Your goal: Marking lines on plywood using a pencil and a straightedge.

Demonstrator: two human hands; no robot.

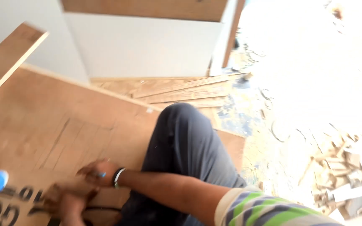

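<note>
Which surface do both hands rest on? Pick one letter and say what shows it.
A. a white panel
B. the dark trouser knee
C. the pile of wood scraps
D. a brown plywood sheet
D: the right hand and the left hand, both blurred, lie low on the brown plywood sheet, left of the dark trouser knee.

1. Plywood sheet point(63, 121): broad bare face ahead of the hands, open for passage.
2. Raised knee point(185, 134): blocks the sheet's right side and bounds the right hand point(99, 172).
3. Left hand point(65, 203): blurred, close beside the right; little gap between.
4. Tilted board point(9, 56): overhangs the sheet's upper left.
5. White panel point(143, 46): closes the far side.
6. Wood scraps point(344, 175): litter the floor at right.
</note>
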